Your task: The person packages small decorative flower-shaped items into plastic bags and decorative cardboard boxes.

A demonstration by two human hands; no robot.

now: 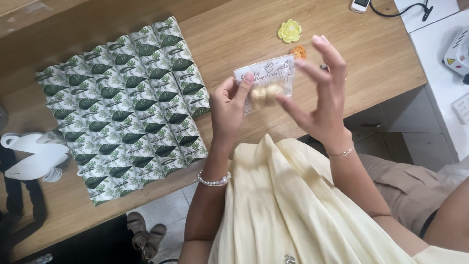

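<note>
Clear packet (pixel 266 80), contents blurred, part-hidden by left-hand fingers (pixel 243 90)

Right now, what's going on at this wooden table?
A person holds a small clear plastic packet with pale round pieces inside up over the wooden table. The left hand pinches its lower edge and the right hand grips its right side with fingers spread. A block of green-and-white leaf-printed paper boxes lies to the left, and a yellow paper flower lies farther back.

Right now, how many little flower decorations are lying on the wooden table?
2: a yellow flower near the table's far edge, and an orange flower just beside it, partly hidden behind the right hand. More may be hidden.
</note>
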